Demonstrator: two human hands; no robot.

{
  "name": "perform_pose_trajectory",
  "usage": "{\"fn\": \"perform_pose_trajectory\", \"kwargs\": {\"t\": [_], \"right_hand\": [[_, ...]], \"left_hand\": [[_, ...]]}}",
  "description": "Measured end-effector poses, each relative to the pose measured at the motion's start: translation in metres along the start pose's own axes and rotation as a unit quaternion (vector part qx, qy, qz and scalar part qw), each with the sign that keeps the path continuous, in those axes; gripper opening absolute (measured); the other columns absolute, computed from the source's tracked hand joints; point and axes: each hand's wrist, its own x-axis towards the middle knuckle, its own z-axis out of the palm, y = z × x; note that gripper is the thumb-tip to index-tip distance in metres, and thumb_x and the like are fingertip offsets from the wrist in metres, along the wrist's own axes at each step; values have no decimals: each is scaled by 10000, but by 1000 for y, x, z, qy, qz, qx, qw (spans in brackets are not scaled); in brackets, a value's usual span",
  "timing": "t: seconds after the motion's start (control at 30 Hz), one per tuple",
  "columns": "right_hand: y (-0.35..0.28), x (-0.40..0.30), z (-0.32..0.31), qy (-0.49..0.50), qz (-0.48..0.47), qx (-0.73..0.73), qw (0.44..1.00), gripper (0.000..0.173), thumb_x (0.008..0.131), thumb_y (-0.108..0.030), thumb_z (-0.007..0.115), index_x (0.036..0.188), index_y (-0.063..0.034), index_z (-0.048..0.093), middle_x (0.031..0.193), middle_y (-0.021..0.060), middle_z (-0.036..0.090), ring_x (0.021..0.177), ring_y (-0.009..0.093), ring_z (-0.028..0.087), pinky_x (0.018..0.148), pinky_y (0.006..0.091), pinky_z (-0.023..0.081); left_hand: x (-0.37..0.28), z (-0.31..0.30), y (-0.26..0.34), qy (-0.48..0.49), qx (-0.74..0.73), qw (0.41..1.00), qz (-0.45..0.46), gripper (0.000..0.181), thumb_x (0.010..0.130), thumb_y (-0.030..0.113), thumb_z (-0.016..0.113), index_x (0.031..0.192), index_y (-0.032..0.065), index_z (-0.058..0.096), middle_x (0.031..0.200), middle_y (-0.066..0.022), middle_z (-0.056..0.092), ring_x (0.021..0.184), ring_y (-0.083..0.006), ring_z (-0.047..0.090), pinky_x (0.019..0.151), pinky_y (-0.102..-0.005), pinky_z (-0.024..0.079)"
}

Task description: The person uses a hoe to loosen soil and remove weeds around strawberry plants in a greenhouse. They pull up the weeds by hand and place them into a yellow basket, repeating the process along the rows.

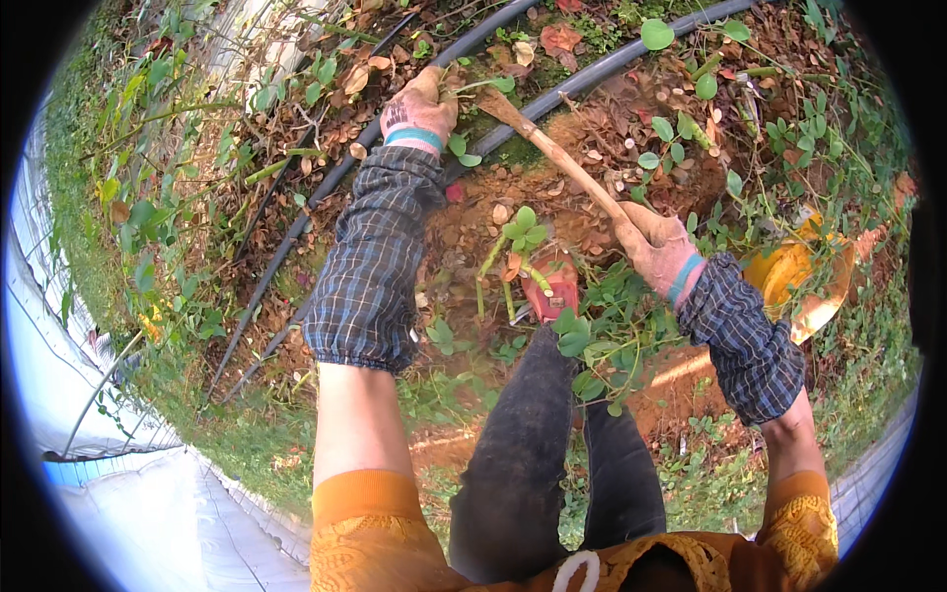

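Note:
My left hand (420, 109), in a pinkish work glove with a teal cuff, is closed at the far side beside a black pipe. A thin leafy green stem (477, 84) comes out from its fingers. Gloved the same way, my right hand (655, 240) grips the wooden handle (566, 163) of a hand tool. The tool's flat, brownish head end (497, 103) points toward my left hand, close to the ground; its edge cannot be made out. Cut green stems with a leafy shoot (525, 229) stand between my arms, near my red shoe (551, 285).
Two black irrigation pipes (562, 95) cross the leaf-littered soil. Leafy branches (614, 340) hang by my legs. A yellow rounded object (784, 270) lies among plants at right. Cut stubs (695, 133) stick up beyond my right hand. White plastic sheeting (148, 510) is at lower left.

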Motion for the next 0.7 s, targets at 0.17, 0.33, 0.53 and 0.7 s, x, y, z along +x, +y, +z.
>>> {"fn": "perform_pose_trajectory", "kwargs": {"t": [0.17, 0.33, 0.53, 0.7], "right_hand": [[0, -5, 2, 20, -43, -117, 992, 296, 916, -238, 547, 1143, -49, 572, 781, 136, 634, 674, 289, 609, 590, 373, 482], [-31, -50, -25, 46, -143, -248, 957, 269, 919, -245, 539, 1154, -115, 546, 739, 149, 626, 654, 334, 628, 551, 438, 486], [-49, -128, -30, 53, 79, -40, 995, 326, 920, -250, 525, 1169, -42, 553, 736, 199, 618, 682, 354, 634, 590, 410, 485], [-58, -127, -62, 31, 112, -106, 988, 334, 923, -197, 523, 1205, -18, 535, 715, 218, 606, 676, 360, 635, 577, 421, 482]], "left_hand": [[-31, 22, -57, 165, -110, 980, 22, 178, 871, 127, 591, 1030, 68, 643, 839, -65, 670, 764, -152, 602, 713, -295, 483], [-85, 10, -62, 166, -335, 925, -64, 317, 896, 163, 585, 1176, 15, 573, 954, -95, 676, 820, -168, 633, 717, -290, 509], [-69, -6, -38, 75, -60, 994, -48, 330, 830, 125, 588, 1158, 97, 566, 890, -108, 677, 789, -181, 633, 731, -311, 500], [-34, -8, 53, -87, 22, 996, 7, 517, 831, 359, 651, 1315, 295, 483, 939, -139, 677, 870, -274, 657, 779, -364, 503]]}}
